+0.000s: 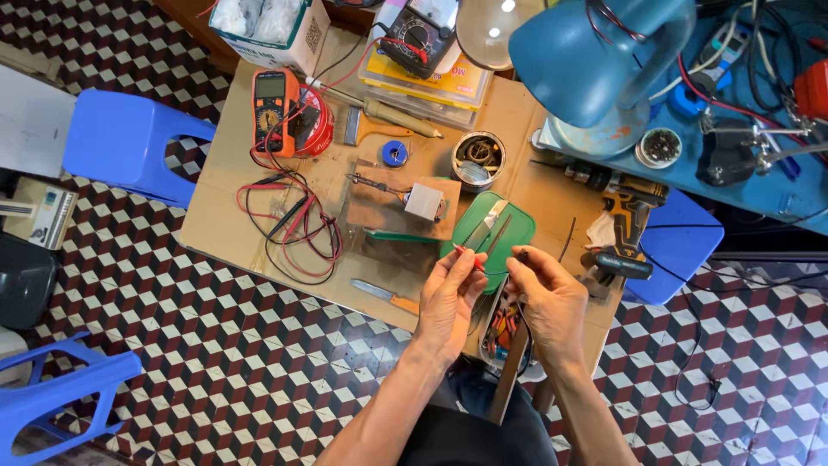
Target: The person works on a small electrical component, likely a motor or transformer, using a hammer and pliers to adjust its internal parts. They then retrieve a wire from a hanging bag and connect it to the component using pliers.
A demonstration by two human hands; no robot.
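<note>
— Pinching something, was it? What did the left hand (pixel 448 298) have?

— A small red-tipped piece (pixel 459 251), nipped between thumb and fingertips, the other fingers curled in. It sat just over the near edge of the green lid (pixel 509 235).

— And the right hand (pixel 552 298)?

— Closed too, fingertips drawn together on a thin dark wire (pixel 520 255) close beside the left hand's piece. Whether the two parts touched, I could not tell.

— What lay on that green lid?

— A pair of metal tweezers (pixel 485 226), slanted across it.

— And under the hands?

— A small open box of mixed parts (pixel 500 328) at the near edge of the cardboard-covered table (pixel 224 216), partly hidden by the wrists.

— Anything else near?

— An orange-handled knife (pixel 385 295) lay just left of the left hand. Farther off stood an orange multimeter (pixel 274 110) with red and black leads (pixel 293 220) looped across the cardboard. A cordless drill (pixel 623 220) lay to the right, a blue desk lamp (pixel 595 52) above it, and a blue plastic stool (pixel 129 142) stood beyond the table's left side.
</note>
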